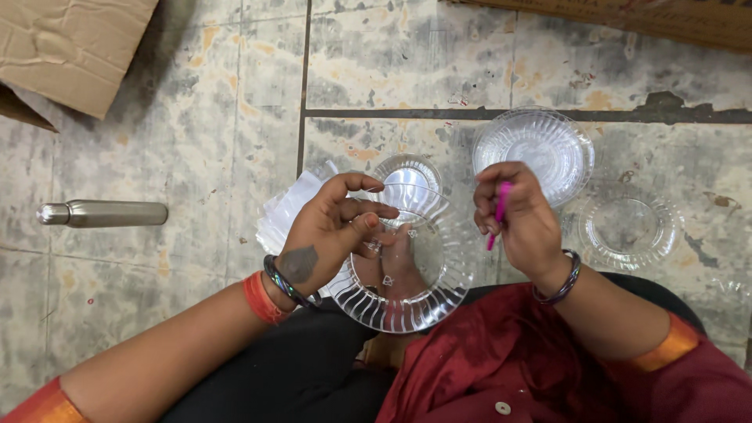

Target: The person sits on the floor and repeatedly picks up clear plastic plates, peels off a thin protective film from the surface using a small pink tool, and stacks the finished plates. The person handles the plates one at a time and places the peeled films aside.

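Left hand (333,235): fingers curled, thumb and forefinger pinching the rim of a clear ribbed plastic plate (407,262) held over the lap. Right hand (521,223): closed in a fist round a pink pen-like tool (498,211), just beside the plate's right edge. Floor items: stack of clear plates (540,145) beyond the right hand; single clear plate (627,227) to its right; small clear bowl (407,176), possibly stacked, behind the held plate; steel bottle (102,213) lying well left; cardboard box (66,47) at far left.
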Available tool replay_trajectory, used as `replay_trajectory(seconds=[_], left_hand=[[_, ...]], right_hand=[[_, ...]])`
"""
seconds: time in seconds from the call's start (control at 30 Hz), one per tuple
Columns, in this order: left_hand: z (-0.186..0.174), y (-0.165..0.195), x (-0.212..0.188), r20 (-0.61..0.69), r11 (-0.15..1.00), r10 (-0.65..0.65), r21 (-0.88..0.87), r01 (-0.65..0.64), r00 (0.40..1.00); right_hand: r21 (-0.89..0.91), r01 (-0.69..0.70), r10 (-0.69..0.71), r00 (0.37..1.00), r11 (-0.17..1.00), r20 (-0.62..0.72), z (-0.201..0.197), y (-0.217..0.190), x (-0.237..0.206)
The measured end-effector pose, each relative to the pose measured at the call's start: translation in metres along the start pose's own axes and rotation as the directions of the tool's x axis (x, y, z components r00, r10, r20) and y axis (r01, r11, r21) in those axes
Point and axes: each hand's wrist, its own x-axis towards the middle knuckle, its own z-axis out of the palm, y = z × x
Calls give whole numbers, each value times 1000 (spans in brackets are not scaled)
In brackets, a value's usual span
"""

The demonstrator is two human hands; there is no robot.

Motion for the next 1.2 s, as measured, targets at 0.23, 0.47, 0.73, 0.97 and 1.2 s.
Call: replay_trajectory(seconds=[0.23,0.47,0.73,0.97,1.2], left_hand=[[13,5,0,99,993,7,119,-19,995],[18,14,-4,324,905,-172,425,20,930],[20,10,-3,474,884,-181,462,-68,862],[17,9,-4,500,863,-133,484,-148,855],[13,6,-5,514,848,-63,479,-226,856]], right_hand=[[-432,45,107,941,901,321,-1,-18,-2],[-576,310,253,673,756,695,-1,-27,8],[-505,297,260,590,810,764,20,-21,1],[-518,488,150,610,702,778,25,-17,-2],[-522,594,69,617,612,784,29,-15,-6]])
